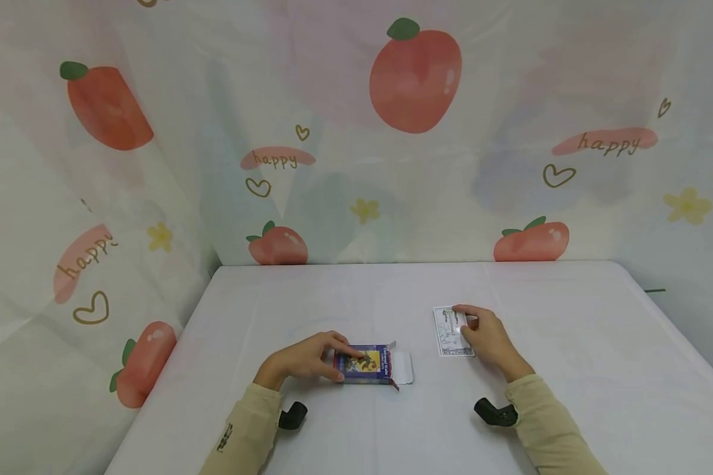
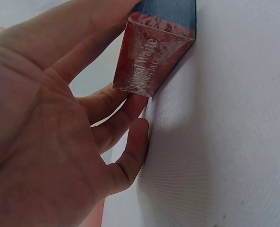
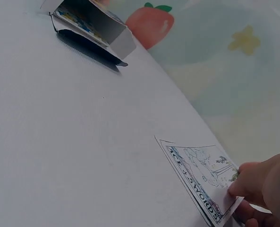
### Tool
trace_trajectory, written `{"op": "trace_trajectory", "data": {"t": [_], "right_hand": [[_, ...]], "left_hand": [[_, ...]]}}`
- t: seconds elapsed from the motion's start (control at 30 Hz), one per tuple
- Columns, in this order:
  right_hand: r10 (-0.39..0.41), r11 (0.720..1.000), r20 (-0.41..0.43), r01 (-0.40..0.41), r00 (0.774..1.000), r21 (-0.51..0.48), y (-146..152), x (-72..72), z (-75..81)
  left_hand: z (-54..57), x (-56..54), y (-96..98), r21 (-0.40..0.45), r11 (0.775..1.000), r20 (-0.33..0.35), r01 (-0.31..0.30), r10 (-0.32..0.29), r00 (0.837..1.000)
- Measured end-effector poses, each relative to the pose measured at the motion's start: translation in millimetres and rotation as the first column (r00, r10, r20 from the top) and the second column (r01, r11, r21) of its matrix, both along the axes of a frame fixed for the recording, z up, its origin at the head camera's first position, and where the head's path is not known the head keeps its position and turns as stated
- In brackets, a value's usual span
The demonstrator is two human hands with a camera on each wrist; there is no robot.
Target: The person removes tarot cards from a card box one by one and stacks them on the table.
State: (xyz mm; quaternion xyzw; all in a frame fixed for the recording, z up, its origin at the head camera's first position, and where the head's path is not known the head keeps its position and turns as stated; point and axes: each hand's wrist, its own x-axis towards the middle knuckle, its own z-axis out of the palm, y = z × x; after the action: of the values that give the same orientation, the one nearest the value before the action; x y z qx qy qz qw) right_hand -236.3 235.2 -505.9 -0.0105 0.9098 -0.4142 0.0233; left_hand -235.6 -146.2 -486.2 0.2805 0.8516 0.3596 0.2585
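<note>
A blue tarot deck box (image 1: pixel 368 373) lies flat on the white table, its end flap open toward the right. My left hand (image 1: pixel 309 356) holds it, with the thumb along the near side and a finger across the top. In the left wrist view the box's red end (image 2: pixel 149 59) reads "Tarot Deck". To the right, my right hand (image 1: pixel 490 336) pinches a tarot card (image 1: pixel 449 333) by its right edge. The right wrist view shows this card face up, lettered "Ace of Swords", with another edge just beside its border. Inside the open box, a colourful card face (image 3: pixel 78 23) shows.
The table (image 1: pixel 309 297) has a white cloth and meets a backdrop (image 1: pixel 333 99) printed with fruit behind it. Black curved pieces (image 1: pixel 496 413) stick out beside both sleeves, close to the table top.
</note>
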Motion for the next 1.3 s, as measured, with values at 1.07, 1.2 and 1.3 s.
{"op": "trace_trajectory", "data": {"t": [1.07,1.2,1.3], "right_hand": [[0.000,0.992,-0.069,0.008,0.998,0.123,-7.1,0.8,-6.4],[0.003,0.992,-0.077,0.006,0.997,0.126,-8.1,2.4,-4.4],[0.004,0.992,-0.081,0.006,0.997,0.128,-8.9,4.6,-2.8]], "left_hand": [[-0.7,-0.4,0.0,-0.006,1.000,0.007,-0.011,0.011,1.000],[-2.2,-1.1,0.1,-0.004,1.000,0.010,-0.013,0.013,1.000],[-2.2,-0.9,0.0,0.002,1.000,0.013,-0.007,0.007,1.000]]}}
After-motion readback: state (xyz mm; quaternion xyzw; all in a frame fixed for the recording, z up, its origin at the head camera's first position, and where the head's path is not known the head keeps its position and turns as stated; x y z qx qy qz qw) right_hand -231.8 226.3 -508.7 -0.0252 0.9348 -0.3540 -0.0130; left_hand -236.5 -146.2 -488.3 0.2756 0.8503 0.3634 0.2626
